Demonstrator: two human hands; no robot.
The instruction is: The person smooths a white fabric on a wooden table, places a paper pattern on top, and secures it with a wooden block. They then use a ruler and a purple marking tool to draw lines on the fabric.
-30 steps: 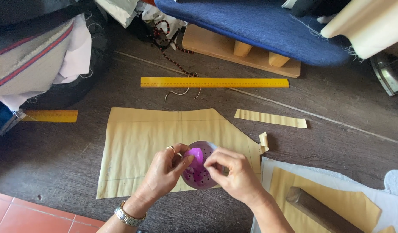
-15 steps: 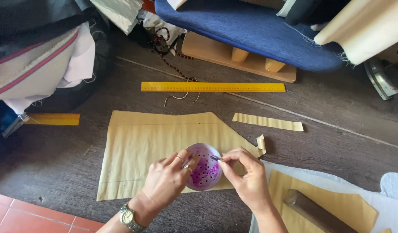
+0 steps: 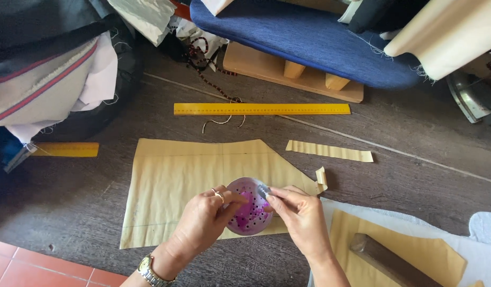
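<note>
Left hand [image 3: 203, 226]: fingers curled round the left side of the dish [image 3: 249, 212], thumb on its rim; ring on one finger, watch [image 3: 149, 271] at the wrist.

Right hand [image 3: 304, 218]: fingers pressed together, pinching a small grey piece [image 3: 263, 190] at the dish's far right rim; what the piece is, I cannot tell.

Dish: round, clear, purple inside with dark dots; held between both my hands, near centre, over the near right edge of the pattern.

Pattern [image 3: 192, 180]: tan paper, flat on the floor [image 3: 405, 159], one corner cut at a slant.

Strip [image 3: 329, 151]: tan paper, right of the pattern, apart from it; a curled scrap [image 3: 321, 179] just beside the pattern's right point.

Long ruler [image 3: 261, 109]: yellow, far of the pattern. Short ruler [image 3: 67, 150]: yellow, far left.

Block [image 3: 389, 260]: dark wood, on tan paper over white cloth [image 3: 484, 255], near right.

Board [image 3: 309, 37]: blue padded, on wooden feet, far side.

Fabrics [image 3: 48, 74]: piled far left.
</note>
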